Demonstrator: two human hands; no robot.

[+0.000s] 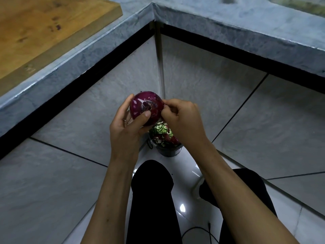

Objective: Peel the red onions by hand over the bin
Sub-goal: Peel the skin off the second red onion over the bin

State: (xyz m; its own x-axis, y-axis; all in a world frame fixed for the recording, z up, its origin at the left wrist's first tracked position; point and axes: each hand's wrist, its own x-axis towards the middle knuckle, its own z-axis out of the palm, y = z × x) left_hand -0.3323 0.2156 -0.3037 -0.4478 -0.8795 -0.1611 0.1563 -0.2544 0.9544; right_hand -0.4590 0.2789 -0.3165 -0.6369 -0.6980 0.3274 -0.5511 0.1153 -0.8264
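A glossy red onion (140, 103) is held in mid-air above a small dark bin (168, 151) that stands on the floor. My left hand (128, 127) grips the onion from the left, thumb across its front. My right hand (182, 118) is at the onion's right side, fingers curled and pinching at its skin near the edge. The bin holds green and purple vegetable scraps (162, 132). My right hand hides part of the bin.
A grey stone counter (228, 29) wraps round the corner above, with a wooden cutting board (35, 27) on its left part. Tiled walls run below it. My dark-trousered legs (151, 199) stand on the shiny floor, with a black cable (198, 229) near my feet.
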